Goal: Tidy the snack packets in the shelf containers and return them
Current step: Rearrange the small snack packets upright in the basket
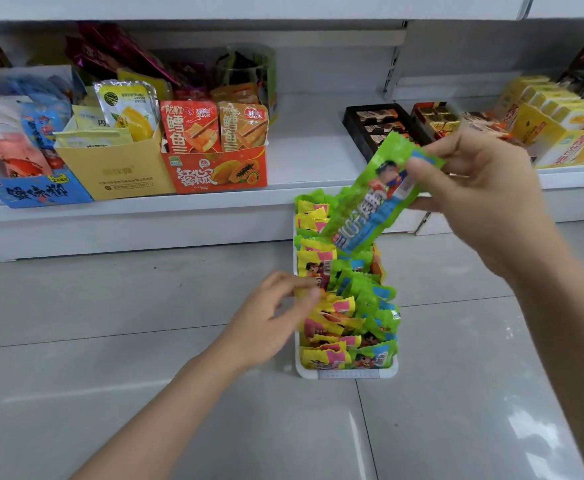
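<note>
Two hands over grey floor tiles point(145, 306): right hand point(474, 188) pinches green packet point(370, 202), left hand point(276, 313) blurred

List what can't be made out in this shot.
- Left hand: fingertips motion-blurred at the yellow packets; grip unclear.
- White tray: far end hidden by the green packet in the right hand.
- Shelf: outermost boxes cut off by frame edges.
</note>
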